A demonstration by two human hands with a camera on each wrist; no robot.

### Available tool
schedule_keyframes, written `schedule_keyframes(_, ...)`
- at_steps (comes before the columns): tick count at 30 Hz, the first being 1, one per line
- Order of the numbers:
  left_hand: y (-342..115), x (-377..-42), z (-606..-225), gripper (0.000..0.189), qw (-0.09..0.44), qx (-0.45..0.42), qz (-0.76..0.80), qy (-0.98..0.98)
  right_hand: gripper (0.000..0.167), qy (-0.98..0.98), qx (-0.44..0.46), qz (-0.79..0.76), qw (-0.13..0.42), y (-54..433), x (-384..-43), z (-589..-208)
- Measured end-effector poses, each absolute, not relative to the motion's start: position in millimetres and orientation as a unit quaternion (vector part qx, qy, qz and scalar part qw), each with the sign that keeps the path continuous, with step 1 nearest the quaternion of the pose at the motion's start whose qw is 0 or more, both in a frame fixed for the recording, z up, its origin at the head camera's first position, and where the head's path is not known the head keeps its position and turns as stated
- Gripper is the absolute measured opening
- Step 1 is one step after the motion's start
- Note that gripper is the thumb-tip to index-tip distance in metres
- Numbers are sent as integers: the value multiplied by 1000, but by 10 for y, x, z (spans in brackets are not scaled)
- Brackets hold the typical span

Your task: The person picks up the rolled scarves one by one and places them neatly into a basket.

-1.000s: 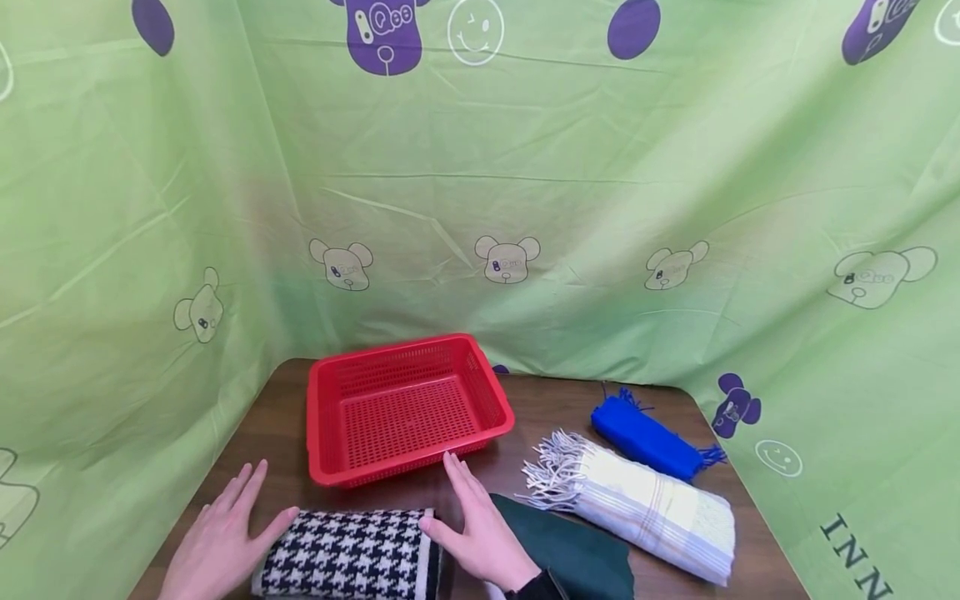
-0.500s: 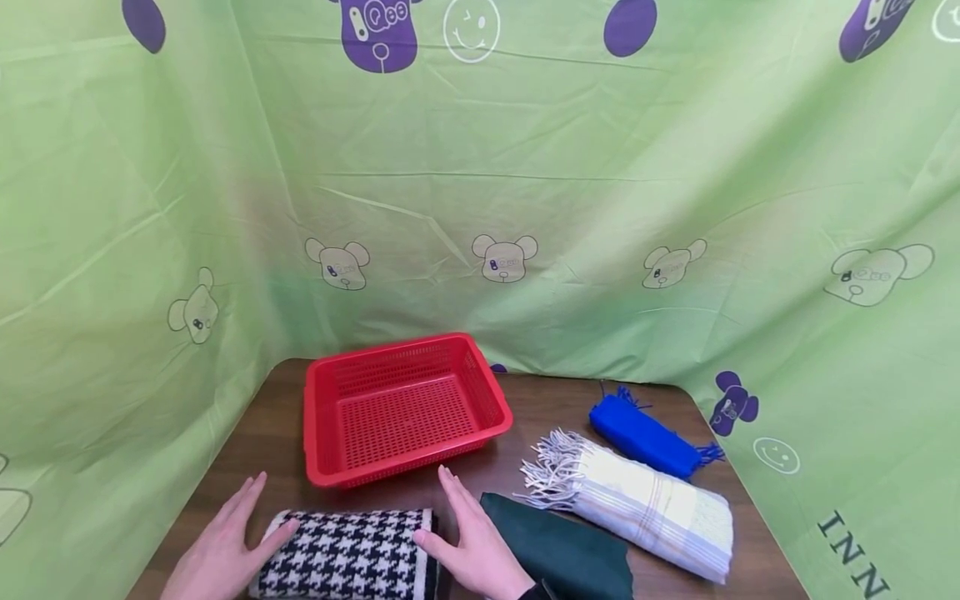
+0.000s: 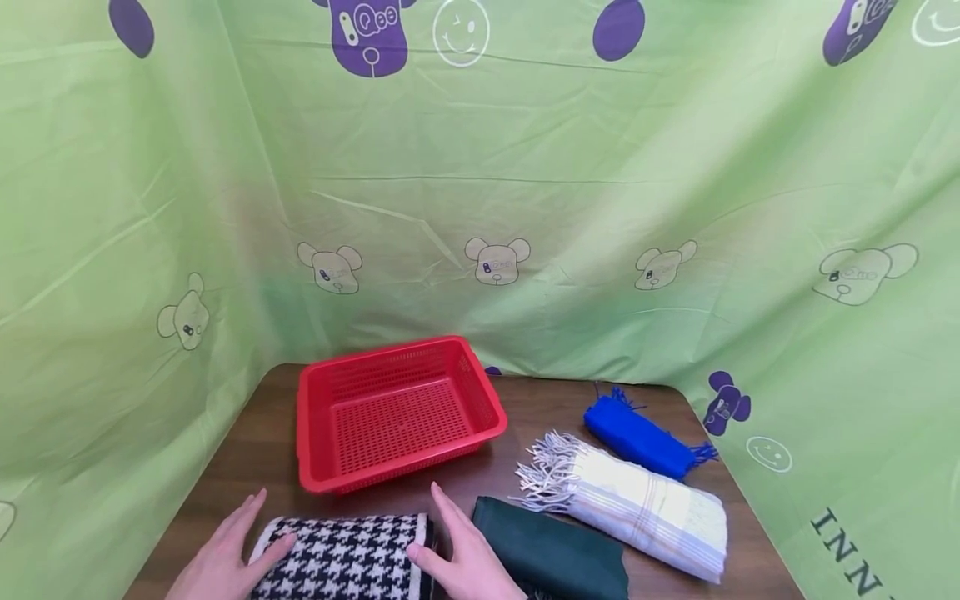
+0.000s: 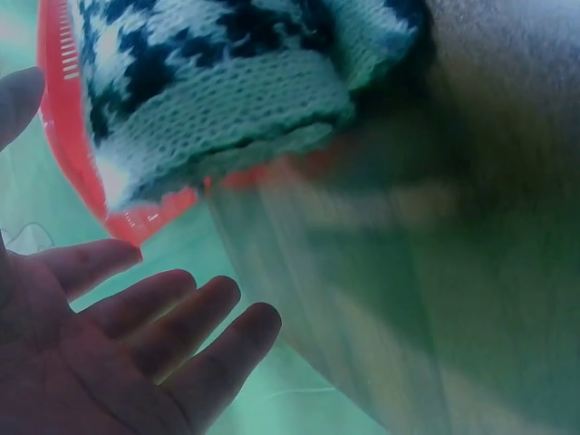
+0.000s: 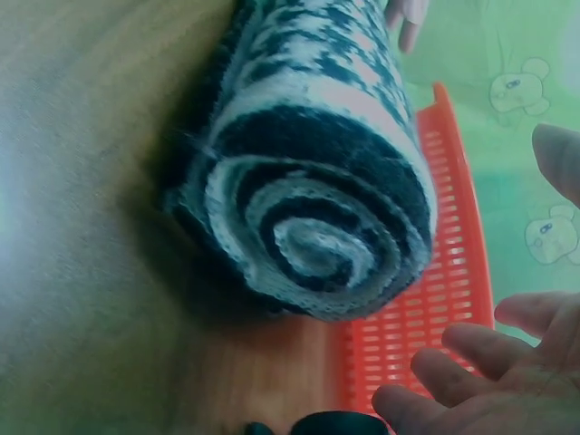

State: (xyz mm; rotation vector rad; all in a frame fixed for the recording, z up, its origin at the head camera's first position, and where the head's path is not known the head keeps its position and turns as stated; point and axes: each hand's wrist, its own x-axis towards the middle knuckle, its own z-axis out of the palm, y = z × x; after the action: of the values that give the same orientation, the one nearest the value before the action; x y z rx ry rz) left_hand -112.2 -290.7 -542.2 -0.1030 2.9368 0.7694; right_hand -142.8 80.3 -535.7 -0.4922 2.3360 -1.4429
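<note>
A rolled black-and-white houndstooth scarf [image 3: 341, 557] lies at the table's front edge in the head view. My left hand [image 3: 228, 554] is at its left end and my right hand [image 3: 467, 552] at its right end, fingers straight and thumbs over the scarf's ends. In the left wrist view a gap shows between the left fingers [image 4: 222, 349] and the scarf's knitted border [image 4: 227, 118]. The right wrist view shows the scarf's spiral end [image 5: 322, 240], with the right fingers [image 5: 453, 372] spread beside it.
A red plastic basket [image 3: 401, 475] stands behind the scarf. To the right lie a dark green folded cloth [image 3: 551, 550], a white fringed plaid scarf [image 3: 648, 512] and a blue fringed scarf [image 3: 641, 437]. A green printed curtain [image 3: 480, 167] hangs around the wooden table [image 3: 258, 442].
Both hands have drawn slightly back toward the front edge, staying beside the scarf's ends. The head view has shifted a little, moving everything slightly left in the picture.
</note>
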Motion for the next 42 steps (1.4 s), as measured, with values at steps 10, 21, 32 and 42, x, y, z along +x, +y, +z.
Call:
schedule_keyframes(10, -2896, -1146, -5479, 102, 65, -37, 263, 962, 82, 829, -186, -499, 172, 795, -1394, -5458)
schedule_keyframes(21, -2894, -1146, -5525, 98, 63, -26, 284, 956, 85, 797, -114, -548, 225, 733, -1348, -5535)
schedule_keyframes(32, -2943, -1174, -5565, 100, 98, -47, 303, 947, 84, 739, -71, -632, 222, 702, -1316, -5649)
schedule_keyframes(42, -2918, -1156, -5566, 95, 132, -81, 322, 934, 88, 719, -47, -657, 223, 738, -1356, -5895)
